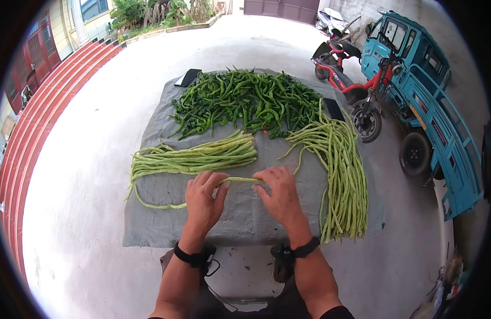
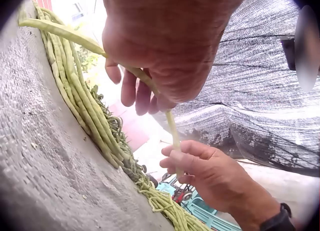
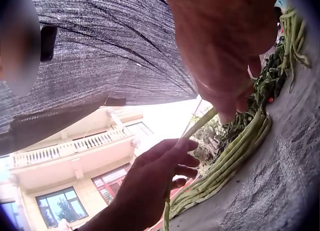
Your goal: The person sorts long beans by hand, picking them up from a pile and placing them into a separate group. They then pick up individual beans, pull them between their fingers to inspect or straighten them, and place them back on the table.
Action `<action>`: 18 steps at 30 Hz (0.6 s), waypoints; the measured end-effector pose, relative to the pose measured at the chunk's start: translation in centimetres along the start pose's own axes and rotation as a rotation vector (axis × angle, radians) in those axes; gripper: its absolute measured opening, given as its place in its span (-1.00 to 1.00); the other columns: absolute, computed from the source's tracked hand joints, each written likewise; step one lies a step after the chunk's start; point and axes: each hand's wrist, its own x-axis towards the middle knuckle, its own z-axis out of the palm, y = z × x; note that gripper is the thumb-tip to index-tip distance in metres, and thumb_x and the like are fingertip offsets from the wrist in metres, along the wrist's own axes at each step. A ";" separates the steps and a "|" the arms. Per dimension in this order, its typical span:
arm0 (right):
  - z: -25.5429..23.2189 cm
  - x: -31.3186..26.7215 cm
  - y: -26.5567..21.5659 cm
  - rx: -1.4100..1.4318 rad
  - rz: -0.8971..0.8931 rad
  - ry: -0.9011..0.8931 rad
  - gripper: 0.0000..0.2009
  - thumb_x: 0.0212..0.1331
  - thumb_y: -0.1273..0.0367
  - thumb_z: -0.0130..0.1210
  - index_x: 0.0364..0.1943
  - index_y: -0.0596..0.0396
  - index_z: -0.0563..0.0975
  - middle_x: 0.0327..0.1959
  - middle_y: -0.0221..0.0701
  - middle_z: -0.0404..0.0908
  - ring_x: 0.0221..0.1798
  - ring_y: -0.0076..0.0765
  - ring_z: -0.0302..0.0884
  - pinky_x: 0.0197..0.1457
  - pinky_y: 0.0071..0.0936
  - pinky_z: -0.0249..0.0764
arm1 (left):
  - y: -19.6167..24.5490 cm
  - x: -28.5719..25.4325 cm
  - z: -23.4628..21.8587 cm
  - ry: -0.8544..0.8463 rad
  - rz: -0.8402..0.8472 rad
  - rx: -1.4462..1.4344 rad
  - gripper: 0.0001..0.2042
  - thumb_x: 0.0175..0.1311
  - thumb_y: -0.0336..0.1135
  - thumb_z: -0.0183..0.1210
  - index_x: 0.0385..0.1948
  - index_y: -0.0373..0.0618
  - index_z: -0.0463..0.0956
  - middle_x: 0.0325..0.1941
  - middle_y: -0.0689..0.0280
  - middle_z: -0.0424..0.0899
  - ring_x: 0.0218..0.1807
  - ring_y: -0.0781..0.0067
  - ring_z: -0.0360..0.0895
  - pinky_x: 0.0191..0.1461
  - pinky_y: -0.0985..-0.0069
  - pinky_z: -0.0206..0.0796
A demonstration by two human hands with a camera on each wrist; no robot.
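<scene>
One long green bean is stretched between both hands above the grey sheet. The left hand pinches it between thumb and fingers; its loose end curves down to the left. At the other side the right hand pinches it too, and its far end rises toward the right pile. Just beyond the left hand lies a bundle of long beans. In the left wrist view the bean passes under the left palm; the right wrist view shows the bean between the hands.
Green peppers are heaped at the sheet's far side. A larger pile of long beans lies at the right. Dark flat objects sit on the sheet's far corners. Beyond stand a red bike, a blue three-wheeled truck and red steps.
</scene>
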 end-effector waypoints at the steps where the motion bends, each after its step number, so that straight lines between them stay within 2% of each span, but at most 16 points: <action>1: 0.1 -0.2 -0.1 0.022 0.000 -0.016 -0.77 0.22 0.45 0.31 -0.04 0.04 0.64 -0.08 -0.33 0.69 0.10 -0.02 0.54 0.24 -0.07 0.38 | 0.0 0.0 0.0 -0.019 0.003 0.018 -0.87 0.33 -0.37 0.35 -0.13 -0.05 0.71 -0.22 0.30 0.69 -0.07 0.19 0.64 0.06 0.27 0.33; 5: 1.4 -1.2 0.2 0.212 0.083 -0.085 -0.83 0.30 0.43 0.25 -0.06 0.08 0.62 -0.16 -0.26 0.71 -0.03 0.03 0.61 0.15 -0.04 0.43 | 0.2 0.0 0.6 -0.020 0.031 0.105 -0.83 0.29 -0.40 0.36 -0.10 -0.06 0.70 -0.14 0.28 0.69 0.01 0.14 0.61 0.11 0.25 0.32; 8: 1.8 -1.9 0.5 0.358 0.104 -0.045 -0.83 0.34 0.45 0.24 -0.05 0.19 0.63 -0.27 -0.20 0.72 -0.30 -0.04 0.65 -0.13 -0.21 0.55 | 1.2 0.2 0.8 0.081 0.103 0.149 -0.78 0.26 -0.42 0.37 -0.08 -0.07 0.68 -0.10 0.26 0.67 0.06 0.11 0.58 0.15 0.21 0.31; 11: 1.4 -2.2 0.7 0.460 0.199 -0.037 -0.85 0.38 0.46 0.19 -0.07 0.23 0.61 -0.31 -0.19 0.74 -0.29 -0.20 0.70 -0.17 -0.30 0.56 | 2.9 0.3 1.2 0.194 0.158 0.140 -0.75 0.23 -0.46 0.37 -0.06 -0.08 0.66 -0.10 0.24 0.66 0.08 0.09 0.57 0.16 0.17 0.34; 13: 1.2 -2.2 1.3 0.536 0.304 -0.015 -0.86 0.39 0.44 0.19 -0.08 0.21 0.60 -0.34 -0.15 0.74 -0.28 -0.11 0.74 -0.17 -0.23 0.57 | 3.9 0.1 1.7 0.225 0.199 0.072 -0.75 0.18 -0.54 0.38 -0.10 -0.12 0.65 -0.12 0.20 0.67 0.02 0.06 0.61 0.09 0.19 0.40; 14: 1.2 -2.3 1.7 0.574 0.358 -0.005 -0.86 0.39 0.43 0.20 -0.09 0.20 0.60 -0.36 -0.13 0.74 -0.27 -0.07 0.76 -0.17 -0.20 0.57 | 4.1 -0.3 2.2 0.155 0.203 -0.007 -0.75 0.18 -0.54 0.37 -0.10 -0.12 0.65 -0.13 0.19 0.67 -0.02 0.06 0.62 0.03 0.20 0.42; 17: 1.2 -2.4 3.4 0.569 0.364 0.066 -0.85 0.42 0.39 0.21 -0.10 0.20 0.61 -0.40 -0.18 0.73 -0.34 -0.23 0.73 -0.22 -0.28 0.56 | 4.5 -1.0 3.9 -0.011 0.241 -0.161 -0.79 0.23 -0.55 0.34 -0.12 -0.15 0.65 -0.17 0.17 0.68 -0.17 0.09 0.66 -0.17 0.27 0.49; 18: 0.9 -2.5 3.6 0.557 0.371 0.069 -0.85 0.42 0.39 0.22 -0.11 0.20 0.62 -0.41 -0.20 0.72 -0.35 -0.25 0.71 -0.22 -0.29 0.56 | 4.4 -1.3 4.4 -0.066 0.151 -0.213 -0.80 0.26 -0.54 0.34 -0.10 -0.17 0.65 -0.16 0.17 0.69 -0.15 0.11 0.67 -0.16 0.28 0.49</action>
